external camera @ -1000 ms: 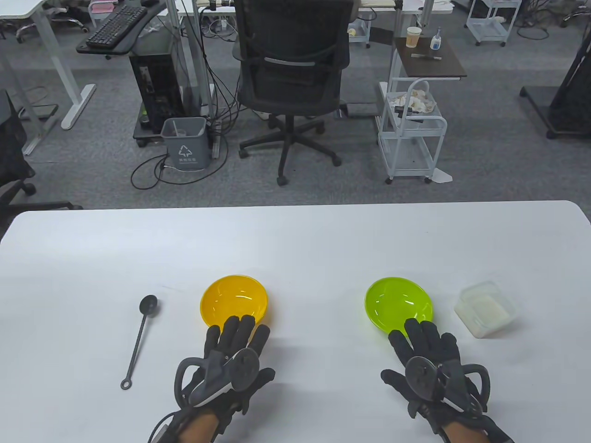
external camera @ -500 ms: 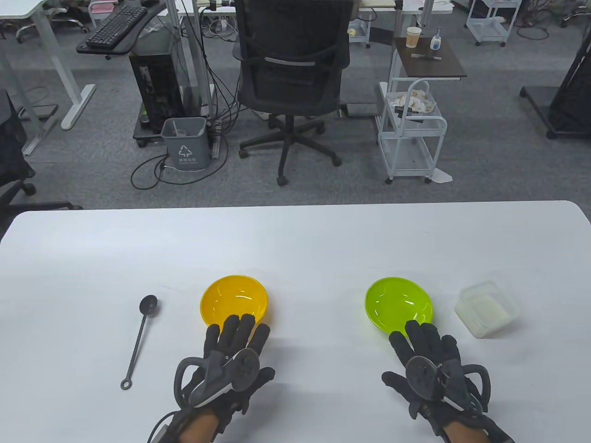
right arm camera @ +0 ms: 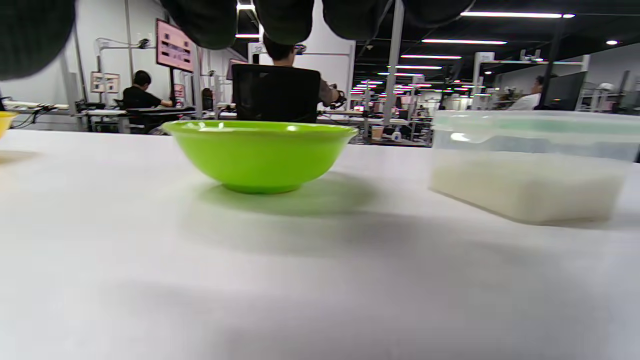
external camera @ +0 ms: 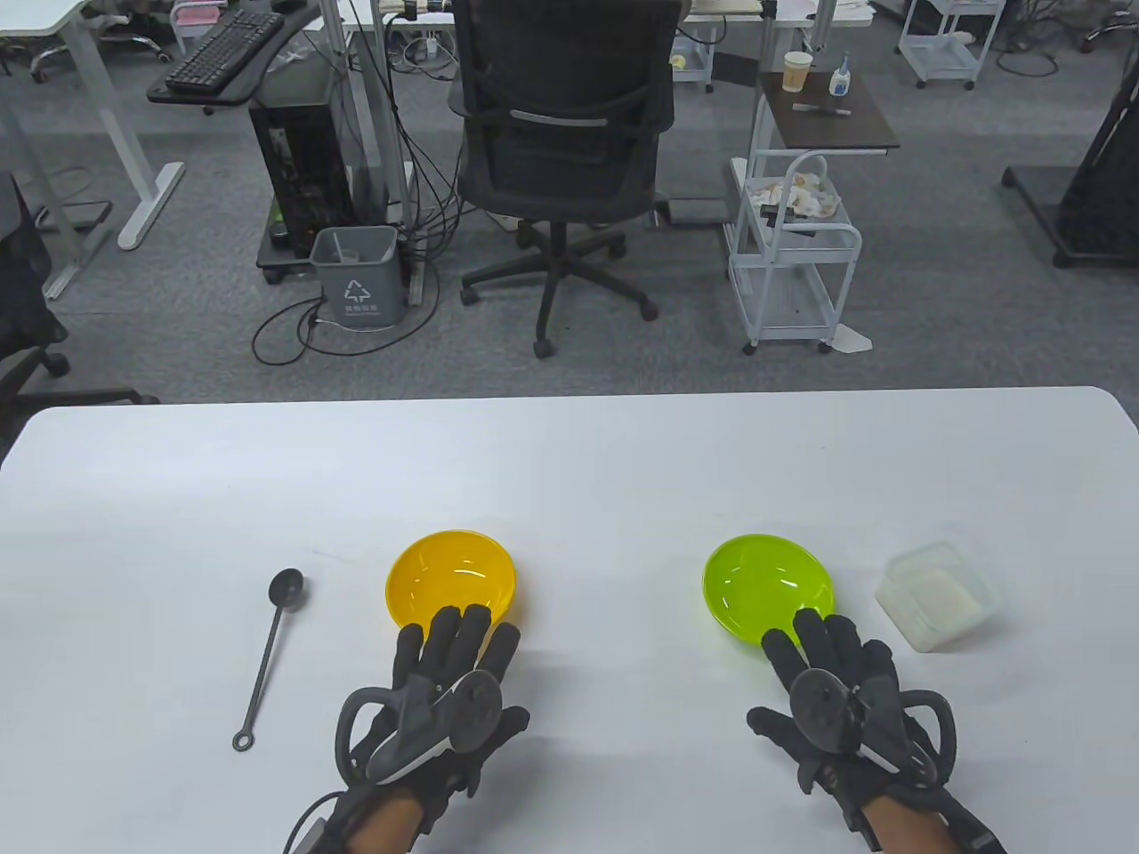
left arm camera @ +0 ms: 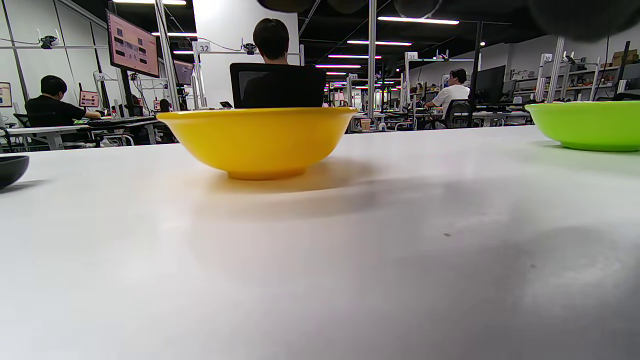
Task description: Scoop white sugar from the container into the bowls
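A yellow bowl (external camera: 451, 576) sits left of centre on the white table, and a green bowl (external camera: 768, 587) sits to its right. A clear plastic container of white sugar (external camera: 936, 596) stands right of the green bowl. A dark long-handled scoop (external camera: 270, 652) lies left of the yellow bowl. My left hand (external camera: 445, 676) lies flat, fingers spread, just in front of the yellow bowl (left arm camera: 257, 140), holding nothing. My right hand (external camera: 832, 680) is open in front of the green bowl (right arm camera: 260, 154), near the container (right arm camera: 530, 165), holding nothing.
The white table (external camera: 569, 463) has bare room behind the bowls. Beyond its far edge stand a black office chair (external camera: 562, 151), a grey bin (external camera: 358, 276) and a white cart (external camera: 792, 258).
My right hand has shifted a little to the right and forward, toward the sugar container. The left hand has not moved.
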The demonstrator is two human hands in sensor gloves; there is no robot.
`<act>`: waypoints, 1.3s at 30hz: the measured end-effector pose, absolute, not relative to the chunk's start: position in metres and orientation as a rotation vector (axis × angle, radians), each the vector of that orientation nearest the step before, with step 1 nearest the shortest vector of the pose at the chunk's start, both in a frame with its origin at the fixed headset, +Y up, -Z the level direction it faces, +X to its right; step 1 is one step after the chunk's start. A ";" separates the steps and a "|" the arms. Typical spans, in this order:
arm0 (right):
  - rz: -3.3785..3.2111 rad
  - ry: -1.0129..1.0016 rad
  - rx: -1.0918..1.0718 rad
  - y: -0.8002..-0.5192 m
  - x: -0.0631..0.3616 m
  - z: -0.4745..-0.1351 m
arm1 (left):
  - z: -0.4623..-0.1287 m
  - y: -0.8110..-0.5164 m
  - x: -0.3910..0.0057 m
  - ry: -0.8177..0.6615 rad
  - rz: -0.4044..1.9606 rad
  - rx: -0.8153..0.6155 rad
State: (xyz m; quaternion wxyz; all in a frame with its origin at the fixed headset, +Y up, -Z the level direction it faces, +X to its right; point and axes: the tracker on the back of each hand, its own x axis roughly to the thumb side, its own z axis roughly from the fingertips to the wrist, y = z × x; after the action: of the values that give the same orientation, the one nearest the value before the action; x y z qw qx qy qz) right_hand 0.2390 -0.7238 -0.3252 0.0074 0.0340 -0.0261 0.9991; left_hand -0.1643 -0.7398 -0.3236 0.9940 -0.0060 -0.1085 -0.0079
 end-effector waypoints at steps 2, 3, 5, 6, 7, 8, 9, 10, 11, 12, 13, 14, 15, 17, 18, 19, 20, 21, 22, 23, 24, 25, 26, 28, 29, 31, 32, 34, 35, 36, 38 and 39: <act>3.099 -0.085 0.029 -0.716 0.251 -0.333 | -0.324 -0.740 -0.164 -0.215 -0.022 -0.017; 3.092 -0.087 -0.013 -0.713 0.257 -0.337 | -0.324 -0.739 -0.165 -0.213 -0.025 -0.017; 3.078 -0.090 -0.137 -0.703 0.276 -0.348 | -0.324 -0.739 -0.165 -0.209 -0.025 -0.019; 3.080 -0.070 -0.202 -0.698 0.285 -0.353 | -0.324 -0.739 -0.165 -0.207 -0.024 -0.020; 3.074 -0.045 -0.262 -0.695 0.294 -0.358 | -0.324 -0.739 -0.165 -0.206 -0.023 -0.020; 3.060 -0.029 -0.323 -0.691 0.303 -0.362 | -0.324 -0.739 -0.165 -0.205 -0.022 -0.019; 3.052 -0.029 -0.374 -0.689 0.312 -0.366 | -0.324 -0.739 -0.165 -0.204 -0.021 -0.019; 3.048 -0.022 -0.436 -0.686 0.322 -0.371 | -0.324 -0.739 -0.165 -0.204 -0.021 -0.019; 3.043 -0.010 -0.475 -0.685 0.328 -0.374 | -0.324 -0.739 -0.165 -0.203 -0.021 -0.019; 3.033 0.012 -0.543 -0.683 0.339 -0.380 | -0.324 -0.739 -0.165 -0.204 -0.022 -0.021; 3.030 0.023 -0.570 -0.682 0.343 -0.382 | -0.324 -0.739 -0.165 -0.204 -0.024 -0.022; 3.021 0.065 -0.618 -0.682 0.351 -0.387 | -0.325 -0.739 -0.165 -0.204 -0.026 -0.022; 3.015 0.084 -0.637 -0.681 0.355 -0.389 | -0.325 -0.738 -0.165 -0.203 -0.027 -0.021; 3.055 0.159 -0.604 -0.681 0.364 -0.399 | -0.325 -0.738 -0.165 -0.202 -0.027 -0.021; 3.107 0.212 -0.626 -0.680 0.366 -0.403 | -0.325 -0.738 -0.165 -0.201 -0.026 -0.020; 3.134 0.242 -0.639 -0.680 0.367 -0.405 | -0.325 -0.738 -0.166 -0.200 -0.026 -0.019; 3.176 0.336 -0.645 -0.681 0.369 -0.410 | -0.325 -0.738 -0.166 -0.199 -0.025 -0.019; 3.212 0.446 -0.658 -0.683 0.369 -0.415 | -0.325 -0.738 -0.166 -0.198 -0.024 -0.019; 3.240 0.493 -0.659 -0.684 0.369 -0.418 | -0.325 -0.738 -0.166 -0.197 -0.022 -0.021; 3.336 0.555 -0.658 -0.687 0.368 -0.424 | -0.325 -0.739 -0.166 -0.195 -0.022 -0.025; 3.403 0.579 -0.655 -0.690 0.366 -0.428 | -0.326 -0.739 -0.166 -0.194 -0.025 -0.029; 3.463 0.595 -0.640 -0.693 0.364 -0.432 | -0.326 -0.740 -0.166 -0.193 -0.028 -0.033; 3.511 0.598 -0.630 -0.697 0.362 -0.435 | -0.327 -0.741 -0.166 -0.193 -0.031 -0.036; 3.596 0.629 -0.603 -0.704 0.358 -0.443 | -0.327 -0.741 -0.165 -0.192 -0.032 -0.038; 3.619 0.633 -0.593 -0.707 0.357 -0.446 | -0.327 -0.741 -0.165 -0.191 -0.031 -0.039; 3.678 0.732 -0.592 -0.718 0.356 -0.455 | -0.327 -0.741 -0.165 -0.188 -0.026 -0.039; 3.684 0.758 -0.579 -0.721 0.356 -0.457 | -0.327 -0.741 -0.165 -0.187 -0.025 -0.039; 3.673 0.831 -0.551 -0.726 0.356 -0.462 | -0.327 -0.741 -0.165 -0.187 -0.025 -0.040; 3.670 0.872 -0.539 -0.729 0.357 -0.466 | -0.327 -0.741 -0.165 -0.188 -0.025 -0.041; 3.672 0.885 -0.539 -0.730 0.357 -0.468 | -0.327 -0.742 -0.165 -0.189 -0.025 -0.043; 3.639 0.911 -0.509 -0.734 0.357 -0.473 | -0.327 -0.742 -0.165 -0.189 -0.027 -0.047; 3.620 0.899 -0.494 -0.735 0.357 -0.474 | -0.327 -0.742 -0.164 -0.188 -0.027 -0.048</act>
State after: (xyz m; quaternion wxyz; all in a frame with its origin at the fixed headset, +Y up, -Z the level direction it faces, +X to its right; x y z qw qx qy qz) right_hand 0.3569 -0.7354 -0.4744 -0.3053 -0.1249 0.2276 0.9162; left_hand -0.1644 -0.7415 -0.3268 0.9952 -0.0240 -0.0939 -0.0136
